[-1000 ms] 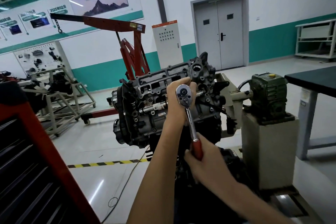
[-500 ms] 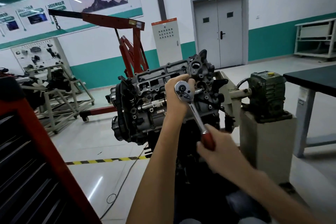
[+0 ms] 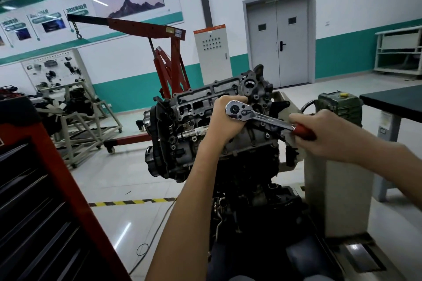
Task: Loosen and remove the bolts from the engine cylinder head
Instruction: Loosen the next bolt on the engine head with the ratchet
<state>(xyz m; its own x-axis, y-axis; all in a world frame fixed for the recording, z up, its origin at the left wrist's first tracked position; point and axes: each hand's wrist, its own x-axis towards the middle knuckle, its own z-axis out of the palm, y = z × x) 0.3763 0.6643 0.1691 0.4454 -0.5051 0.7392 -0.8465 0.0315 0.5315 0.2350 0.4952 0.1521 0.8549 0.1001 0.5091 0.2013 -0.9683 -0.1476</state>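
On the cylinder head point(image 3: 201, 102), left hand point(image 3: 225, 122) cups the ratchet point(image 3: 258, 117), right hand point(image 3: 324, 137) grips its handle point(image 3: 304, 132), slanting down-right.

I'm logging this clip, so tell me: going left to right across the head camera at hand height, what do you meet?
Red tool cabinet → left hand → ratchet wrench → right hand → dark table. The cylinder head spans behind the left hand and wrench, so it is left out.

Chrome ratchet point(image 3: 255, 116), red handle point(image 3: 304, 132)
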